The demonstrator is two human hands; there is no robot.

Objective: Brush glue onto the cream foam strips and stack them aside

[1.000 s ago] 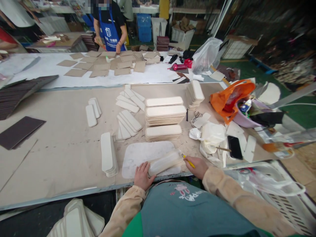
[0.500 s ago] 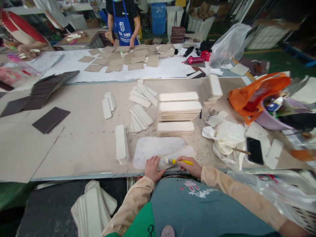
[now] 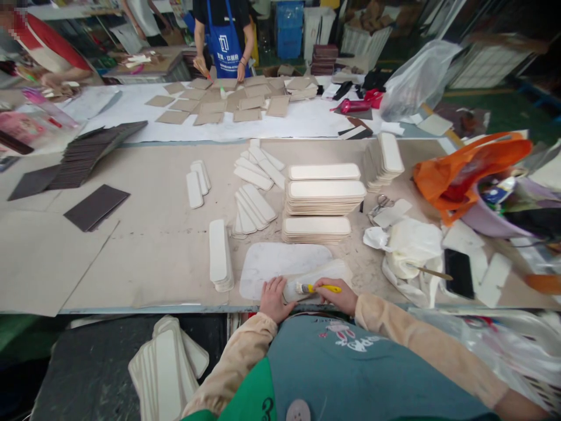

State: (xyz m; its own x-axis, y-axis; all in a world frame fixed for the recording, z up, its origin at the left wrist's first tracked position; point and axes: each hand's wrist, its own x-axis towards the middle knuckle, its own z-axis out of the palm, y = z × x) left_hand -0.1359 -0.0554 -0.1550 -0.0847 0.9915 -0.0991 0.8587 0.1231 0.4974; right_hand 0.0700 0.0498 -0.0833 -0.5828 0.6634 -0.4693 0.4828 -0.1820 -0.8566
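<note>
My right hand (image 3: 338, 295) is closed round the yellow handle of a brush (image 3: 324, 288). The bristles rest on a pale rounded strip (image 3: 326, 273) at the table's front edge. My left hand (image 3: 275, 299) lies with its fingers spread at the left end of that strip, over a white rounded sheet (image 3: 263, 263). Just behind the sheet stand stacks of cream rounded pieces (image 3: 316, 226), and another upright-lying stack (image 3: 219, 251) is to the left.
Fanned cream pieces (image 3: 254, 207) lie mid-table. To the right are a white plastic bag (image 3: 414, 240), a phone (image 3: 459, 273), scissors (image 3: 382, 203) and an orange bag (image 3: 471, 169). Dark sheets (image 3: 96, 207) lie left. A person in a blue apron (image 3: 224, 44) stands across the table.
The camera view has shifted slightly, moving the table's things a little to the right in the picture. The brush tip has moved slightly along the strip; both hands keep nearly the same pose.
</note>
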